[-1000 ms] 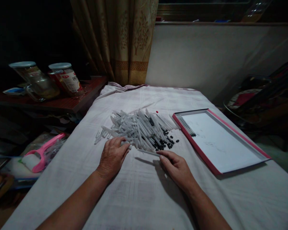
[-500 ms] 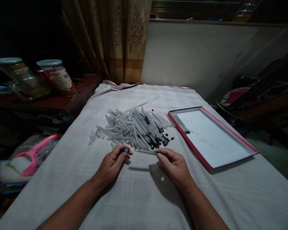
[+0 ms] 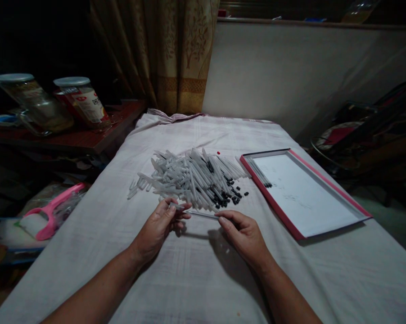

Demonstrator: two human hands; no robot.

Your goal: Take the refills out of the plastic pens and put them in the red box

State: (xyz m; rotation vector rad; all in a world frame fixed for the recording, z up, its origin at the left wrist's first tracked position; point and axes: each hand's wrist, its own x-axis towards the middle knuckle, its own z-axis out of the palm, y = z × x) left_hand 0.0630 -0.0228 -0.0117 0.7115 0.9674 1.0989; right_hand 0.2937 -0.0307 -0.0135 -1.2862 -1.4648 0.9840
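Note:
My left hand (image 3: 157, 229) pinches a small translucent pen cap (image 3: 176, 206) between thumb and fingers. In my right hand (image 3: 245, 236), thumb and index finger hold one end of a slim clear pen (image 3: 203, 215). The pen's other end points left and reaches the cap; whether it is inside the cap I cannot tell. Just beyond both hands lies a heap of translucent pen parts (image 3: 176, 177), with caps toward the left and long barrels toward the right. Small black end plugs (image 3: 235, 199) are scattered at the heap's right front.
To the right, a shallow red-rimmed box (image 3: 284, 218) holds several pens (image 3: 259, 173) along its left side. A tiny red piece (image 3: 218, 153) lies behind the heap. At left are a side table (image 3: 98, 135) with jars (image 3: 88, 105) and a pink-handled object (image 3: 51, 213).
The cap in my left hand has turned from facing me to lying nearly in line with the pen. Cap and pen end have come together. The view has shifted slightly.

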